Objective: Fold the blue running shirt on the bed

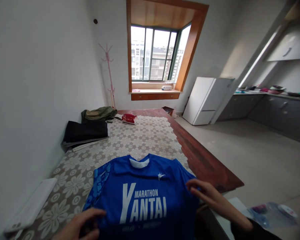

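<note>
Flat on the cloth (152, 136), the shirt (145, 180) lies between both hands' fingers. Over its lower left edge, the left hand (77, 225) curves, fingers apart; over its right side reach the right hand's (207, 193) fingers, whether pinching or not I cannot tell.
</note>
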Demonstrator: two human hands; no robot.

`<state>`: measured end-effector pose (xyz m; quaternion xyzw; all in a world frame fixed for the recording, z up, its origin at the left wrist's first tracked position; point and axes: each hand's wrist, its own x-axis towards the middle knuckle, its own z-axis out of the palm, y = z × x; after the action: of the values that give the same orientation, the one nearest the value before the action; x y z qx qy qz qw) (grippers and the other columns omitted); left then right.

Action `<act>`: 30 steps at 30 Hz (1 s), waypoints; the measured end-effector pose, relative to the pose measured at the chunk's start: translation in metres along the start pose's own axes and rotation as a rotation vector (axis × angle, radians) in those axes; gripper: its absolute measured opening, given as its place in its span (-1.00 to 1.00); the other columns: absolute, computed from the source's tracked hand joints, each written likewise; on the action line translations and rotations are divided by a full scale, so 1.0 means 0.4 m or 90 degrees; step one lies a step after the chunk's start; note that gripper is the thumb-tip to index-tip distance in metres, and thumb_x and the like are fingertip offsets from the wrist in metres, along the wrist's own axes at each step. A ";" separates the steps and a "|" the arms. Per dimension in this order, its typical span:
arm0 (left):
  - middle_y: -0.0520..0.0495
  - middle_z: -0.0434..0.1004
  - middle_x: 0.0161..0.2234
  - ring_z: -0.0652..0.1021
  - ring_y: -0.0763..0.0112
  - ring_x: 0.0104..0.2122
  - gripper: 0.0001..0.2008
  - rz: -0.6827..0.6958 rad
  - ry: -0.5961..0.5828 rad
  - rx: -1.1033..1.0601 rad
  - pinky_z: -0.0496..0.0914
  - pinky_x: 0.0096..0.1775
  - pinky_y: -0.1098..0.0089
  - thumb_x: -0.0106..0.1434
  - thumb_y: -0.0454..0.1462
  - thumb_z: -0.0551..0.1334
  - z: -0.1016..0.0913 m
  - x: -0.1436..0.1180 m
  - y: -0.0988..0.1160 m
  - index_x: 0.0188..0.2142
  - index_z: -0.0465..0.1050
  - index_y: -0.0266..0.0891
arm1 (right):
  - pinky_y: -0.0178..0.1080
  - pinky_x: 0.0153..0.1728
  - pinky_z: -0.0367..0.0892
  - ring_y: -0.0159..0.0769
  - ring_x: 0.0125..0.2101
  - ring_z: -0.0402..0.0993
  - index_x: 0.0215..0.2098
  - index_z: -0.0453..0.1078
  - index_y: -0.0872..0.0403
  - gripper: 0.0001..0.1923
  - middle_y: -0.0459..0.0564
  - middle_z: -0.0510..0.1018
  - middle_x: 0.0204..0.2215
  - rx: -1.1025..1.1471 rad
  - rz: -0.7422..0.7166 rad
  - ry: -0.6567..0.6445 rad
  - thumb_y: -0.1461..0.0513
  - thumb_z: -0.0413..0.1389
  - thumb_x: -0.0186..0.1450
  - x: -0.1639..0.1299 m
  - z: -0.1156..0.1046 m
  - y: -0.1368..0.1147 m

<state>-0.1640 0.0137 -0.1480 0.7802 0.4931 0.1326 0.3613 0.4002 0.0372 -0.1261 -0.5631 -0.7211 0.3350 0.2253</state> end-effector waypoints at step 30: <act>-0.27 0.60 -0.02 0.57 0.00 0.03 -0.69 -0.171 0.463 0.137 0.39 0.10 0.15 0.32 -0.18 0.07 -0.494 0.476 -0.023 -0.04 0.43 -0.22 | -0.18 0.02 0.39 -0.09 -0.03 0.50 -0.14 0.50 0.09 -0.66 0.04 0.63 -0.12 -0.059 -0.029 0.208 -0.02 0.16 0.36 0.679 -0.207 -0.167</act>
<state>-0.1904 0.2663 -0.0439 0.6444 0.6974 0.2992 0.0940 0.3423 0.3082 -0.0353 -0.6031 -0.7021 0.2000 0.3213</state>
